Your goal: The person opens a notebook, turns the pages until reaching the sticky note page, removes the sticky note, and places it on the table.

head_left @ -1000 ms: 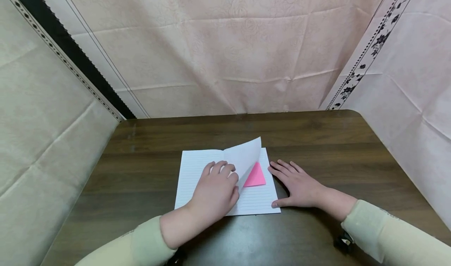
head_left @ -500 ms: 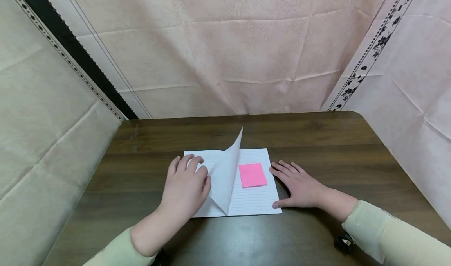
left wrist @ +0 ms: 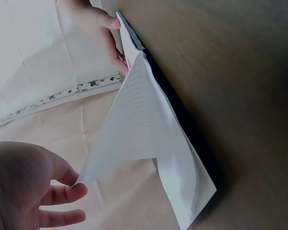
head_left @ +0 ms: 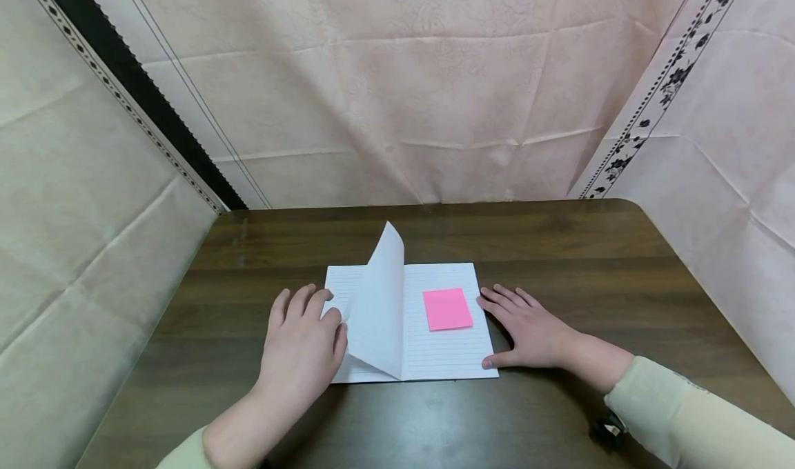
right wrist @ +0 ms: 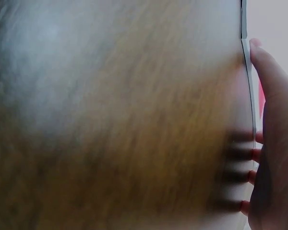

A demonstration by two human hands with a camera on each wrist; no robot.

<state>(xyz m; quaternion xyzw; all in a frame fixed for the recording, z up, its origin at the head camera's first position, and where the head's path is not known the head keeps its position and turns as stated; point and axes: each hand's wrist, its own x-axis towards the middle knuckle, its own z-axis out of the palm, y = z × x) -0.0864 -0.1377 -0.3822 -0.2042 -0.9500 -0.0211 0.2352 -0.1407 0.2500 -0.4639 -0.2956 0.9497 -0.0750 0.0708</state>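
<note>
An open lined notebook (head_left: 435, 358) lies on the table in the head view. One of its pages (head_left: 380, 310) stands lifted and curves over toward the left. The corner of that page is pinched between thumb and finger of my left hand (head_left: 301, 348), as the left wrist view shows with the hand (left wrist: 19, 187) and the raised page (left wrist: 134, 120). A pink sticky note (head_left: 448, 310) sits on the right-hand page. My right hand (head_left: 528, 331) rests at the notebook's right edge, its fingers spread and its thumb on the lower right corner.
The dark wooden table (head_left: 435, 427) extends around the notebook on every side. Pale patterned cloth (head_left: 397, 110) hangs behind the table's back edge and along both sides.
My left hand has moved left, drawing the page from the right side over past the spine. The pink sticky note, partly covered before, is now fully visible. The right hand stays put.
</note>
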